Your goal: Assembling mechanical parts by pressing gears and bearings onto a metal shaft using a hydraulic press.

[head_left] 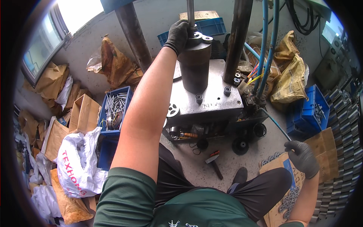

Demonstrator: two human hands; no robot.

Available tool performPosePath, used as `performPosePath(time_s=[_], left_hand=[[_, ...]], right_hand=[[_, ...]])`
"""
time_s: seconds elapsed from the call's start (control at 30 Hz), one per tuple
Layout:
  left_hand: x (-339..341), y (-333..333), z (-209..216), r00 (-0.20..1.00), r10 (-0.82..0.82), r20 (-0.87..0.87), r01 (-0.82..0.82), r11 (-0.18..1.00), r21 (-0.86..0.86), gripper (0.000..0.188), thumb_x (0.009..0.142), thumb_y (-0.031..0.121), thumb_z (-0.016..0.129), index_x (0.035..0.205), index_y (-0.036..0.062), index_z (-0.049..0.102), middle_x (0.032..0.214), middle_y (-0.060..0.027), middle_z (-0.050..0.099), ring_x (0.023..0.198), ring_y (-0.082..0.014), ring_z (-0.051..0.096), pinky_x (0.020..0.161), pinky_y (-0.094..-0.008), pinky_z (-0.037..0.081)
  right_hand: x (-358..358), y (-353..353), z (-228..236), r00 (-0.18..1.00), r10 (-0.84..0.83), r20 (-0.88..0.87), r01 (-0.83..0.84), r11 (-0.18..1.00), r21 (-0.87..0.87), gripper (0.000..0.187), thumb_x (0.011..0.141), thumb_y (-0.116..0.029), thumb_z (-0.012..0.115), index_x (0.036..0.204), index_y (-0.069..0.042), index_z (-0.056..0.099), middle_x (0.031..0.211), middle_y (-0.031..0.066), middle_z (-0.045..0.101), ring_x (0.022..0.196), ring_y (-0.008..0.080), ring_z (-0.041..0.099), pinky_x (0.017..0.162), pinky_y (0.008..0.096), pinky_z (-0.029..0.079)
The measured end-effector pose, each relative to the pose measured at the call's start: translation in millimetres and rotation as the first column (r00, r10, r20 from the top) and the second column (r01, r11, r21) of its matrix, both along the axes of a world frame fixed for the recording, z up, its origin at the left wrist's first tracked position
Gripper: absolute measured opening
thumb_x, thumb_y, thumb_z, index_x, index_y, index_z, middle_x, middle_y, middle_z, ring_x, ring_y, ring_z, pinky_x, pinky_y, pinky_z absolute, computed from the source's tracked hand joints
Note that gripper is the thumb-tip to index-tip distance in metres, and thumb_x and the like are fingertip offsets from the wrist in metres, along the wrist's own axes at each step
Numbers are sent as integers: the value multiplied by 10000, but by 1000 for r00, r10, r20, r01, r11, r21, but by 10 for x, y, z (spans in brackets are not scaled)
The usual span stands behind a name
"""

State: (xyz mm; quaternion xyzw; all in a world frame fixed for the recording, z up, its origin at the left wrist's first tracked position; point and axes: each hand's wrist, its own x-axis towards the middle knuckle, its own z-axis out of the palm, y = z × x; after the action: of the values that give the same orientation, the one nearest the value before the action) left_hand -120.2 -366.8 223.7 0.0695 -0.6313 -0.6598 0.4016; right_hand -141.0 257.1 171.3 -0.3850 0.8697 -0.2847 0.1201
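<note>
My left hand (178,34), in a dark grey glove, reaches to the top of a dark metal cylinder (194,72) on a steel press bed (223,102). Its fingers are closed next to the press rod (190,13); what they grip is hidden. Beside it on the cylinder's top lie small metal rings (207,38). My right hand (303,159), also gloved, is closed round the end of a long thin lever (275,123) that runs up to the press's side. Two small dark round parts, one a bushing (227,90), stand on the bed.
Steel columns (236,41) flank the cylinder; blue hoses (269,49) hang at right. A hammer (216,166) lies on the floor below. Left are a blue bin of metal pins (115,108) and a white sack (79,162). Blue crates (310,111) and cardboard (323,151) are right.
</note>
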Motion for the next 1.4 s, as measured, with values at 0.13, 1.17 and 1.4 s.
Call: performPosePath(time_s=[0.13,1.17,1.4], left_hand=[[19,-51,-30,1000,2,-11,-2,1000,-1,221,991,92,511,1098,3,682,934,-114,704,829,-214,712,779,-368,656],[63,-26,14,994,-99,-44,106,969,223,184,953,97,555,1049,-12,668,888,-131,681,814,-244,693,735,-418,642],[59,86,11,996,-87,-19,88,992,86,232,965,167,714,1115,-4,673,928,-89,671,862,-202,688,733,-380,641]], right_hand=[[24,-45,102,983,155,-103,-121,954,275,275,847,-141,672,1070,-11,765,958,229,753,890,385,733,835,450,576],[-1060,-911,694,581,-292,-760,-132,888,-441,131,971,-75,631,1075,-26,694,969,217,702,863,399,700,794,447,560],[-1700,-1394,1011,568,-238,-788,-44,947,-318,196,953,-173,630,1079,-44,706,997,225,727,979,414,701,842,472,561]])
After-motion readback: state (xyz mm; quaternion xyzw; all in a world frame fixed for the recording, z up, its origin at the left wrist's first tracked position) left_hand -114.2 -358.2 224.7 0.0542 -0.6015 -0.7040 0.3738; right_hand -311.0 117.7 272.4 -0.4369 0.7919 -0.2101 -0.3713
